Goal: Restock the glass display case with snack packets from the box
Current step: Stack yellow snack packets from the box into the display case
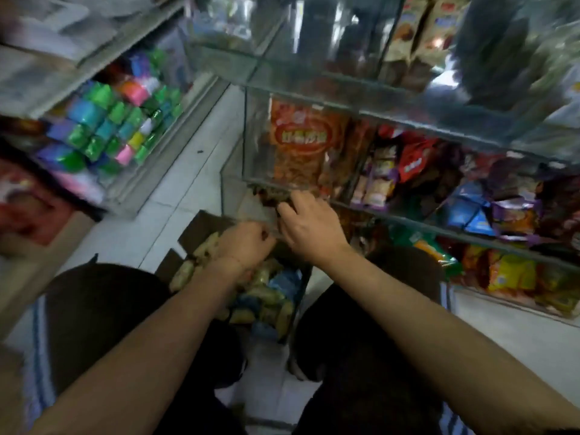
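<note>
Cardboard box (188, 233) beneath both hands (248, 243), packets (266, 293) inside.

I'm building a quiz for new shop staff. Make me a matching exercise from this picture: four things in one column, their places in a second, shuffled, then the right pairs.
Things
1. cardboard box
2. large orange snack bag
3. stack of bright green, blue and pink packs
4. left hand

Places
A. behind the glass on the left-hand shelf
B. over the open box
C. on the floor between the knees
D. upright in the glass display case, above the hands

Pairs: 1-C, 2-D, 3-A, 4-B
</note>
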`<control>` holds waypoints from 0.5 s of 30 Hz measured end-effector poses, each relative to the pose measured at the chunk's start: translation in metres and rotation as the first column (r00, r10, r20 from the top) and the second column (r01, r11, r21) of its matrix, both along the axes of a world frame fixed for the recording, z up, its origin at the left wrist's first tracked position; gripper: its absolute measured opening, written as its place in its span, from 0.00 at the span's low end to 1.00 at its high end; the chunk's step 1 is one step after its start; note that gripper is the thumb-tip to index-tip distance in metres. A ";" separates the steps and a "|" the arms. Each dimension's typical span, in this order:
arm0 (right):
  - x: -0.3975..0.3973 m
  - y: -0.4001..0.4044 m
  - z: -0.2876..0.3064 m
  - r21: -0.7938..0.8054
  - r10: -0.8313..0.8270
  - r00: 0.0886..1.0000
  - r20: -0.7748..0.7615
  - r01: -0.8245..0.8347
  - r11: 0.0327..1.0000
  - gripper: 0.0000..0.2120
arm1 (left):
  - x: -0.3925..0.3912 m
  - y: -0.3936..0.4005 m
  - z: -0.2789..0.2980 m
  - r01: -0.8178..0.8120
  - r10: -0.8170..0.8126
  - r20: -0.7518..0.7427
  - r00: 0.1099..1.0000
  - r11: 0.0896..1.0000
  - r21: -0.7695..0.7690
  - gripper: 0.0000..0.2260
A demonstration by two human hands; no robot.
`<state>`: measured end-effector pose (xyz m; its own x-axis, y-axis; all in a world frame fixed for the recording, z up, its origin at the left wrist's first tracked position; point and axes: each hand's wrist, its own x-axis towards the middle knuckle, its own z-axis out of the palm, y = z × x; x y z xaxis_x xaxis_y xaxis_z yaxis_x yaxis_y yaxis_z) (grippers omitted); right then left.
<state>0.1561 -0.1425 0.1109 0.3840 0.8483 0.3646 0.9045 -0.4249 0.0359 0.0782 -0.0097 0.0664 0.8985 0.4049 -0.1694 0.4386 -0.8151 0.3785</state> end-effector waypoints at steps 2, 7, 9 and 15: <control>-0.012 0.015 -0.045 -0.145 -0.003 0.993 -0.114 -0.014 0.989 0.09 | -0.020 0.013 -0.033 -0.067 0.065 -0.045 0.997 0.997 -0.028 0.14; -0.031 0.042 -0.139 -0.416 -0.142 0.920 -0.365 -0.025 0.909 0.14 | -0.062 0.043 -0.112 -0.169 0.133 -0.284 0.950 0.980 -0.108 0.18; -0.034 0.050 -0.173 -0.549 -0.205 0.869 -0.450 -0.088 0.831 0.16 | -0.072 0.051 -0.144 -0.184 0.095 -0.389 0.916 0.963 -0.199 0.21; -0.052 0.066 -0.257 -0.680 -0.389 0.671 -0.631 -0.237 0.694 0.25 | -0.095 0.061 -0.213 -0.208 -0.034 -0.621 0.783 0.927 -0.312 0.24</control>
<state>0.1045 -0.0767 -0.1463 0.3129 0.6599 -0.6831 0.7328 -0.6253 -0.2684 -0.0166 0.0509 -0.1467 0.5199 0.2821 -0.8063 0.7347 -0.6292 0.2536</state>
